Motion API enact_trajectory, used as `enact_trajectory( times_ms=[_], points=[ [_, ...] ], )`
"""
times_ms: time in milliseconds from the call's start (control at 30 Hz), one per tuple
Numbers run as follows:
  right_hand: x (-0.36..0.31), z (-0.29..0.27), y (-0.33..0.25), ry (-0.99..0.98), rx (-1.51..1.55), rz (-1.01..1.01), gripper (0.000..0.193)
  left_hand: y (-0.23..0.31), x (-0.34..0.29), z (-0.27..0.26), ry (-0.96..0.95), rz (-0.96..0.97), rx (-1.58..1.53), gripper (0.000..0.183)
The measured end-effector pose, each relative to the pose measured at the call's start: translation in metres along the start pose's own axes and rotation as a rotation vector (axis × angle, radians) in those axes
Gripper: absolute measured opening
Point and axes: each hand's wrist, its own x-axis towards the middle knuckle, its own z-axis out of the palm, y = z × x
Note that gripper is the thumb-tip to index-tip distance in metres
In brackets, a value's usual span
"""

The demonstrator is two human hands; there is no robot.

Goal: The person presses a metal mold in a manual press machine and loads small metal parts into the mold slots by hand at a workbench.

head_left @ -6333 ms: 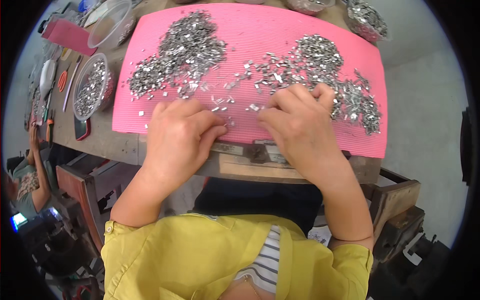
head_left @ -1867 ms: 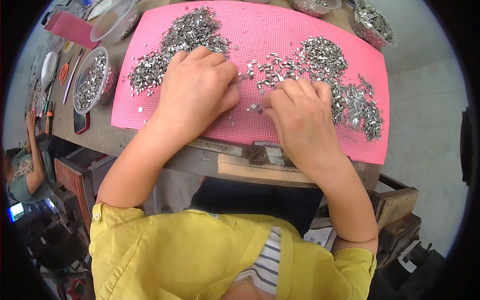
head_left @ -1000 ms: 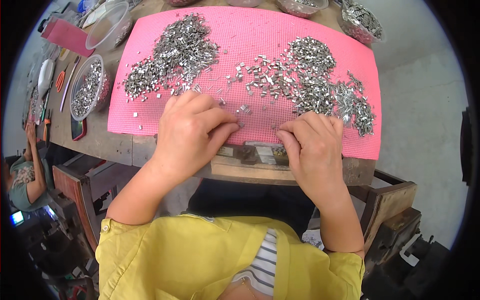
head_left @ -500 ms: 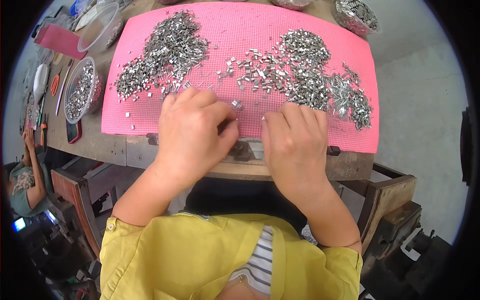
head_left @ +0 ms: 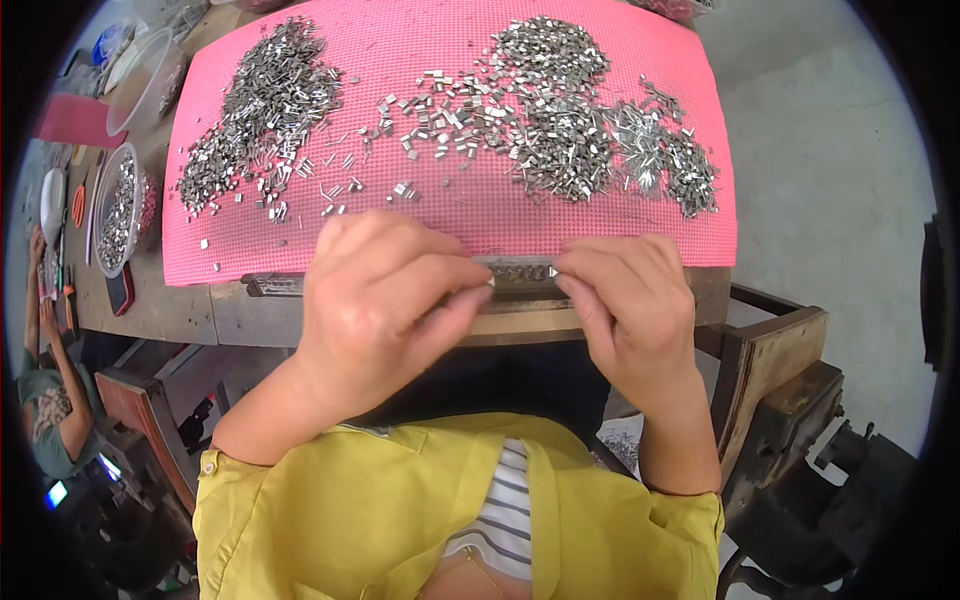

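Note:
My left hand (head_left: 385, 310) is over the bench's front edge, thumb and forefinger pinched together. Whatever sits between those fingertips is too small to make out. Facing it, my right hand (head_left: 635, 315) pinches a small shiny metal piece (head_left: 553, 271). Both pinches are just above a long dark metal bar (head_left: 275, 284) with a slotted middle, lying along the front edge of a pink textured mat (head_left: 330, 235). Beyond my left hand is a heap of small metal pieces (head_left: 270, 90). Beyond my right hand is another heap of small metal pieces (head_left: 560, 130), with thin pins (head_left: 640, 140) beside it.
At left on the wooden bench (head_left: 185, 315) stand a clear tub of metal pieces (head_left: 120, 210) and another clear tub (head_left: 150, 85). A phone (head_left: 120, 290) and orange-handled scissors (head_left: 78, 205) are nearby. A co-worker's arm (head_left: 65, 365) shows at far left.
Both hands have come nearer the bench's front edge, the right one turning inward. A small metal piece now shows at the right fingertips. The view has shifted, so the mat sits farther left and higher.

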Motion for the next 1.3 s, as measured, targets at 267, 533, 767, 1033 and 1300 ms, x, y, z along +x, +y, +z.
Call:
enact_trajectory(
  times_ms=[267,533,767,1033,1300],
  points=[
    [-0.008,0.008,0.002,0.056,-0.11,-0.1,0.023,0.012,0.001,0.026,0.023,0.086,0.068,0.028],
    [-0.005,0.013,0.001,0.069,-0.241,-0.201,0.019,0.015,0.003,0.034,0.035,0.076,0.106,0.027],
    [-0.006,0.017,-0.009,0.073,-0.322,-0.207,0.019,0.014,0.002,0.032,0.009,-0.019,0.022,0.025],
    [-0.004,0.007,-0.01,0.036,-0.184,-0.062,0.021,0.015,0.003,0.025,-0.007,-0.069,-0.026,0.032],
    [0.001,0.009,-0.011,0.041,-0.221,-0.041,0.017,-0.031,0.003,-0.016,0.224,-0.181,0.049,0.025]
  ],
)
